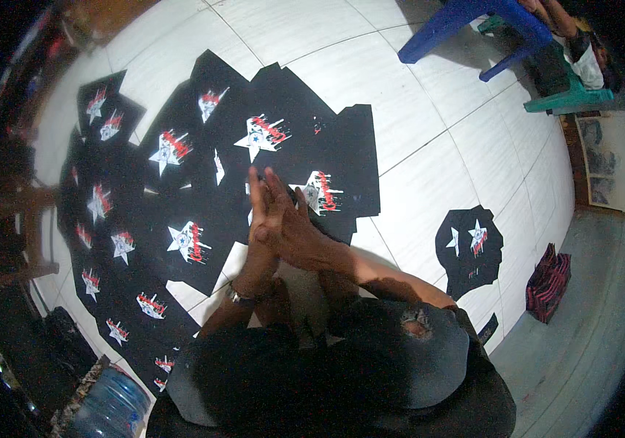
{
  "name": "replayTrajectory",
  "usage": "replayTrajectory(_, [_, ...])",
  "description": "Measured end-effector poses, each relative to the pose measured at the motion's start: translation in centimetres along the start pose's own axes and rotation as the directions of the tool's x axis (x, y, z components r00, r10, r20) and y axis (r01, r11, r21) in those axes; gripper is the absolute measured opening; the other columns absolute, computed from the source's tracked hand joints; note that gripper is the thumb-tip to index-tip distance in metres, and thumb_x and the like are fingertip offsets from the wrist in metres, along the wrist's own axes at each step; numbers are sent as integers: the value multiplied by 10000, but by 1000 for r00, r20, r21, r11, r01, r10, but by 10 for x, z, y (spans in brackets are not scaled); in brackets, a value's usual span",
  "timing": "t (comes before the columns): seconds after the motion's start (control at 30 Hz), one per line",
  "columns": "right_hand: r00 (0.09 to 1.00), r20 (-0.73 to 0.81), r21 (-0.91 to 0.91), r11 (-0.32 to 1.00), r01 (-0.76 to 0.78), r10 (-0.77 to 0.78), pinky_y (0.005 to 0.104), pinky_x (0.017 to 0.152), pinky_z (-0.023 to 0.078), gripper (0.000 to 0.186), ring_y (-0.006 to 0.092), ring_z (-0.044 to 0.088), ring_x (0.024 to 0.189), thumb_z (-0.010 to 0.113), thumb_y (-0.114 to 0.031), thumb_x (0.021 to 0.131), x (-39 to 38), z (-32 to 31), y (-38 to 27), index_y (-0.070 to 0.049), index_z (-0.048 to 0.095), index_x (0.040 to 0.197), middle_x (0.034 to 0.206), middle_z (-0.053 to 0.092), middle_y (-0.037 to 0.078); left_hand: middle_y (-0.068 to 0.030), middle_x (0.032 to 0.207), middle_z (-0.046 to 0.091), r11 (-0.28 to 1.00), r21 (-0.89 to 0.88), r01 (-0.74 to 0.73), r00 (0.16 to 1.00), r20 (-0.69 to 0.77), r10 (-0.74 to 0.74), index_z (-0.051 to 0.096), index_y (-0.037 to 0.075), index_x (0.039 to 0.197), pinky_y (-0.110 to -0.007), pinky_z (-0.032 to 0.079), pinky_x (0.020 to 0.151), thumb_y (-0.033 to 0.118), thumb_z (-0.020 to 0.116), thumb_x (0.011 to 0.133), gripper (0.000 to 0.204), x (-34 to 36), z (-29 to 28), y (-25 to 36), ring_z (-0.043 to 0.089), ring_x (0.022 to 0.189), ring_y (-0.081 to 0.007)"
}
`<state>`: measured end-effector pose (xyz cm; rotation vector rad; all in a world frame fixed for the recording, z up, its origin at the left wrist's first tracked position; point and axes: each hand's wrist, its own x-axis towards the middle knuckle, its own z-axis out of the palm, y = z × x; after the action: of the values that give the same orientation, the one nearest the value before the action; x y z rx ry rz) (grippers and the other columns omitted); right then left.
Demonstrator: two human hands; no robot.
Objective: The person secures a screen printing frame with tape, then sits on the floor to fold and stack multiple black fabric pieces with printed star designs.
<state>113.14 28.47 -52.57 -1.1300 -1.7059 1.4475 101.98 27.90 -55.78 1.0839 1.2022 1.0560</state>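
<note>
My left hand (262, 219) and my right hand (299, 237) meet in front of me, palm against palm. Their fingers are stretched out and point away from me; nothing shows between them, though the inner palms are hidden. A band circles my left wrist. Just beyond the fingertips lies a black cloth piece (294, 95), printed with a white star and red dripping lettering. Another printed star (315, 193) sits right beside my right fingers. More black cloth pieces (137, 226) with the same print overlap in a wide spread to my left.
White tiles (429, 175) make up the floor. A separate small black printed piece (466, 248) lies to the right, near a striped red-and-black cloth (548, 283). A blue plastic stool (466, 25) and part of another person (561, 22) are far right. A water jug (112, 401) stands lower left.
</note>
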Motion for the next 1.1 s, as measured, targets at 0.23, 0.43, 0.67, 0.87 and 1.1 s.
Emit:
replayTrajectory(0.23, [945,263,-328,903,279,-196,565,1123,215,858,430,257,1414,468,-611,966,-1,44,7,66,311,1468,1505,235,318,-254,1616,164,812,580,72,835,-480,269,140,32,1583,-477,262,1176,456,431,1051,739,-7,-45,-29,232,1485,-373])
replayTrajectory(0.43, [838,-515,-208,975,79,-178,446,1067,353,632,348,468,1288,452,-490,1025,66,-71,29,41,486,1367,1377,492,231,-273,1606,169,620,760,-195,934,-49,353,320,39,1512,-633,188,1150,465,603,948,761,-47,65,-52,172,1486,-470])
replayTrajectory(0.67, [663,-679,-357,648,-673,315,426,889,512,448,381,681,1009,550,-366,979,-40,-219,192,39,688,1111,1037,715,238,-222,1598,234,320,947,-37,993,-1,119,429,95,1489,-696,132,1137,451,650,916,710,-31,-21,-60,172,1495,-442])
replayTrajectory(0.87, [625,-617,-115,730,-673,478,387,813,534,575,302,704,935,656,-495,924,-17,-166,152,66,692,1047,942,733,212,-206,1565,323,272,954,-122,984,81,157,383,111,1520,-687,182,1125,491,626,921,750,-37,1,-98,287,1437,-441])
replayTrajectory(1.1, [709,-365,450,781,-433,604,418,1019,461,729,308,586,1153,763,-274,870,-15,-137,134,49,405,1417,1278,601,209,-115,1620,308,117,977,-177,945,136,298,323,169,1559,-598,242,1115,405,640,923,749,-34,-4,-129,321,1465,-349])
